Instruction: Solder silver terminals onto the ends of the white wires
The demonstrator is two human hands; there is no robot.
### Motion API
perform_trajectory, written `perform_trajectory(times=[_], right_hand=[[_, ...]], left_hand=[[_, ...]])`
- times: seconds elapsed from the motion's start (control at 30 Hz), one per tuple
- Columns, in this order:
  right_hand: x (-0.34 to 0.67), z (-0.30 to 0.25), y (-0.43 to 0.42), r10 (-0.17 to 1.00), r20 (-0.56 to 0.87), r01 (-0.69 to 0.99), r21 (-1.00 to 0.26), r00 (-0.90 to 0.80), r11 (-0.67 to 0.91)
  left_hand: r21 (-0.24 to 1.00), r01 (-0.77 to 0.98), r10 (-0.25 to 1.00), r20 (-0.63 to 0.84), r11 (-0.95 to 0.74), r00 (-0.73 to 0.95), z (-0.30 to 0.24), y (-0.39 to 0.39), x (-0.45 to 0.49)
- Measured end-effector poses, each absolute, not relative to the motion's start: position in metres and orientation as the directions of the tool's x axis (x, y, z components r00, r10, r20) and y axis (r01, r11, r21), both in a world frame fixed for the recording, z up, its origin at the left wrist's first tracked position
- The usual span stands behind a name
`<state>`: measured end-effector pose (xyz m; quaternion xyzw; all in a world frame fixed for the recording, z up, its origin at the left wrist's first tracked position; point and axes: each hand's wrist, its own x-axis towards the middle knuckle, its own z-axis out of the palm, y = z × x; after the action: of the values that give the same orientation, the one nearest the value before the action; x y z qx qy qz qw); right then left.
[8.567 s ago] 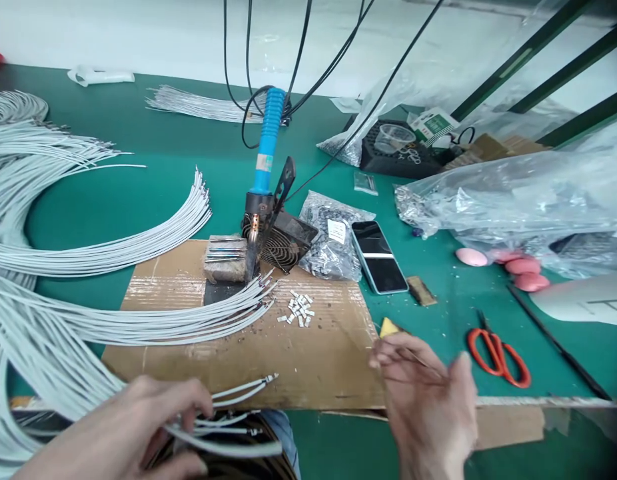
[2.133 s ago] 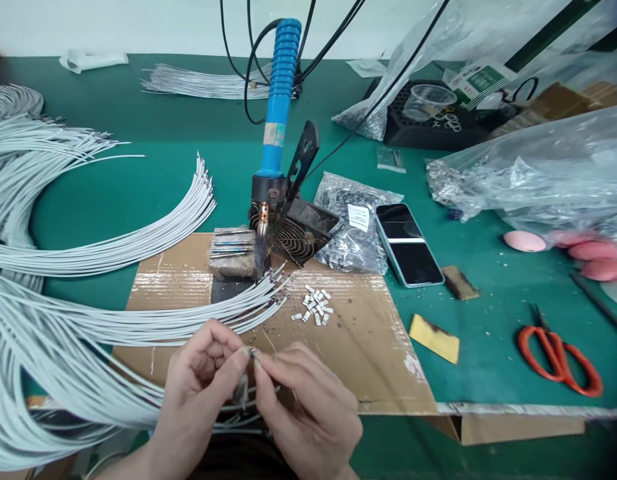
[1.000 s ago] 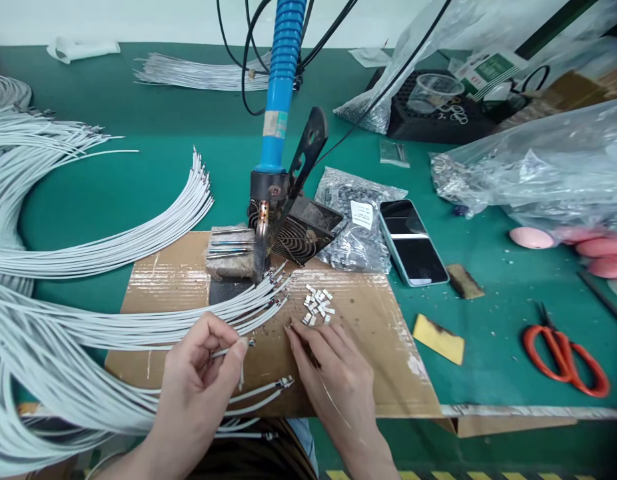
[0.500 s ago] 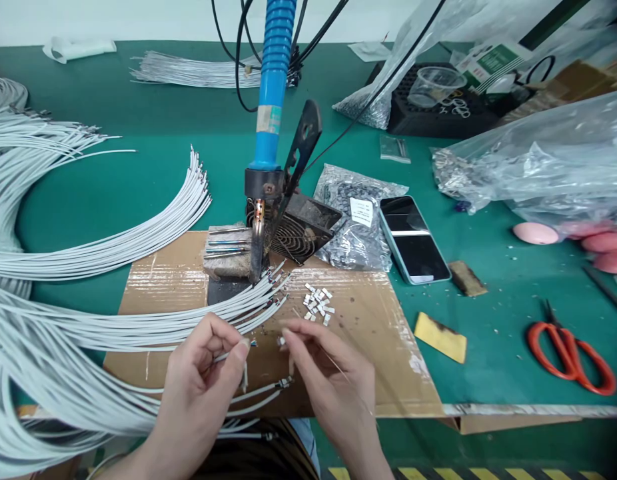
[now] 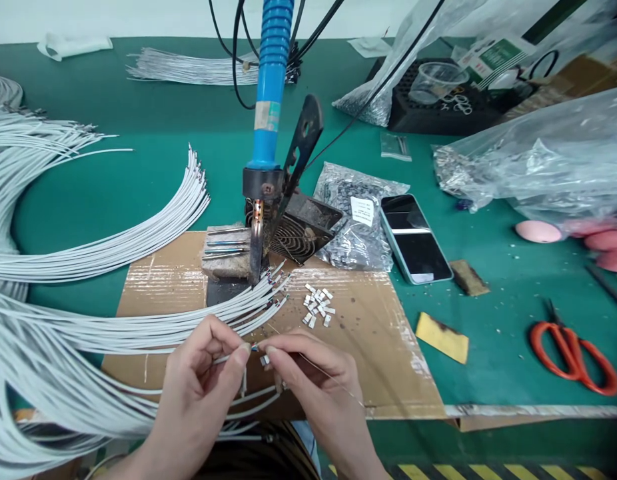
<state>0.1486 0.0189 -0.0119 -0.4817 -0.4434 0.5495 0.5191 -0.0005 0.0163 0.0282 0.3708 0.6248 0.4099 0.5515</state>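
Note:
My left hand (image 5: 203, 383) pinches a white cable (image 5: 221, 359) between thumb and forefinger, with its small coloured wire ends (image 5: 254, 347) sticking out at the fingertips. Close by on the right, my right hand (image 5: 321, 383) has its fingers closed on a small white connector (image 5: 264, 361). A thin solder wire (image 5: 331, 377) runs through that same hand and trails behind it. The two sets of fingertips are nearly together; whether wires and connector touch, I cannot tell. Just beyond, more white cables (image 5: 188, 325) lie across the cardboard (image 5: 368, 353), next to a pile of white connectors (image 5: 318, 305).
A blue-handled soldering iron (image 5: 271, 113) stands tip-down in front, over a stained block (image 5: 223, 267) and a black fan (image 5: 301, 230). Rightward lie a phone (image 5: 418, 243), yellow sponge (image 5: 442, 337) and red-handled scissors (image 5: 571, 357). Cable bundles (image 5: 88, 257) fill the left.
My right hand has moved left, bringing the white connector and solder wire up to the coloured wire ends. My left hand stays nearly still with the cable.

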Motion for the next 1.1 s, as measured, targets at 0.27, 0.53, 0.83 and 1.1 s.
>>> perform_trajectory(times=[0.27, 0.53, 0.83, 1.1], right_hand=[[0.148, -0.011, 0.021, 0.994, -0.104, -0.195, -0.975, -0.016, -0.105], [0.154, -0.010, 0.015, 0.949, 0.315, 0.183, -0.931, -0.028, 0.314], [0.157, -0.013, 0.011, 0.971, 0.178, 0.171, -0.974, 0.158, 0.150], [0.138, -0.008, 0.014, 0.976, 0.136, 0.086, -0.989, 0.171, 0.122]], left_hand=[[0.924, 0.007, 0.920, -0.379, 0.381, -0.102, 0.027, 0.016, -0.001], [0.922, 0.015, 0.917, -0.383, 0.387, -0.109, 0.028, 0.017, 0.000], [0.926, 0.061, 0.923, -0.363, 0.372, -0.126, 0.027, 0.015, 0.003], [0.931, 0.046, 0.927, -0.355, 0.363, -0.122, 0.024, 0.012, 0.005]])
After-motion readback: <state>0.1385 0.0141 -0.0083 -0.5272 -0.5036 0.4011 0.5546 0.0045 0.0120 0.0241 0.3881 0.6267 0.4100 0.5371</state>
